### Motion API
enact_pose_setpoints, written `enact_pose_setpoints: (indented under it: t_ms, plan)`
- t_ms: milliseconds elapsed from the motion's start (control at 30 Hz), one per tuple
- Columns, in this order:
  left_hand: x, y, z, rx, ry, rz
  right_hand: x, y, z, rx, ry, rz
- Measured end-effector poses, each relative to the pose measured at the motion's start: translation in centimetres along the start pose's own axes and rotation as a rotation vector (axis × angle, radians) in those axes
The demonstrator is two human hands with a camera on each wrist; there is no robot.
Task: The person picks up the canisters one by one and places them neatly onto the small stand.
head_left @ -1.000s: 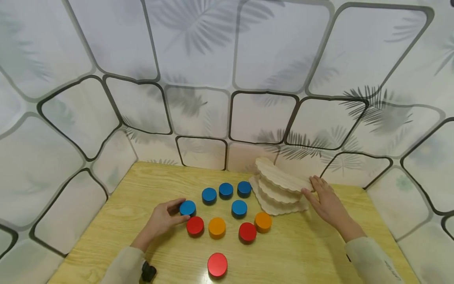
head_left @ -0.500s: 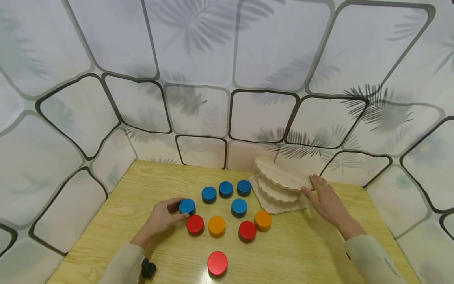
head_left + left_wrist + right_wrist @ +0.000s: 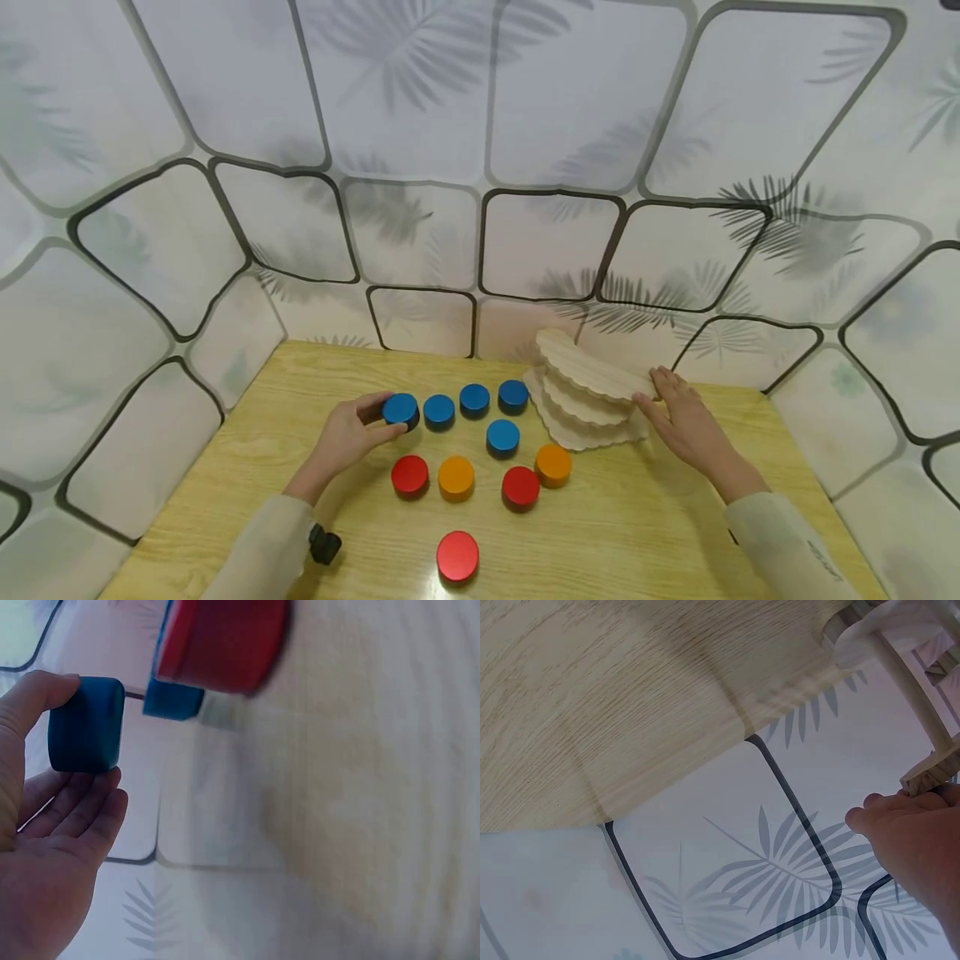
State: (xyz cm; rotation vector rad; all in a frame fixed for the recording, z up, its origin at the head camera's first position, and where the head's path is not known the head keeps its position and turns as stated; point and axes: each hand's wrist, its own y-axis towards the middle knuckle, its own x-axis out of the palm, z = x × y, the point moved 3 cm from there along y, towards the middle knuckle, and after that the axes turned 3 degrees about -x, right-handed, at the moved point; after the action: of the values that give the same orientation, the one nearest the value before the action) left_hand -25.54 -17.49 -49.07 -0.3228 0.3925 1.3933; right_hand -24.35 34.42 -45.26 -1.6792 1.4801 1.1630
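My left hand pinches a blue disc between thumb and fingers, at the left end of a row of blue discs. In the left wrist view the thumb lies on one side of this blue disc and the fingertips on the other. Whether it touches the table cannot be told. At the right, my right hand holds the right edge of the top tier of a pale wooden tiered stand with scalloped shelves. The right wrist view shows the fingertips at a shelf's edge, beside a post.
Blue discs stand left of the stand, one nearer me. Two orange discs and red discs lie in front; another red disc is nearest. The patterned wall borders the wooden table. A black object is at the left sleeve.
My left hand has moved the blue disc away from the front-left red disc, back towards the blue row. The right hand keeps its place on the stand.
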Motion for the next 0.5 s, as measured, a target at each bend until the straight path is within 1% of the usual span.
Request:
enact_pose_setpoints:
  t_ms: [100,333,500]
  plan:
    - [0.2,0.5,0.7,0.015,0.007,0.002,0.0,0.0,-0.1,0.000,-0.005,0.001]
    - [1.2,1.6,2.5,0.022,0.011,-0.004,-0.1,0.0,-0.3,0.010,0.001,-0.005]
    - [2.2,2.7,4.1,0.040,-0.004,-0.031,-0.2,0.0,-0.2,0.019,0.013,-0.002]
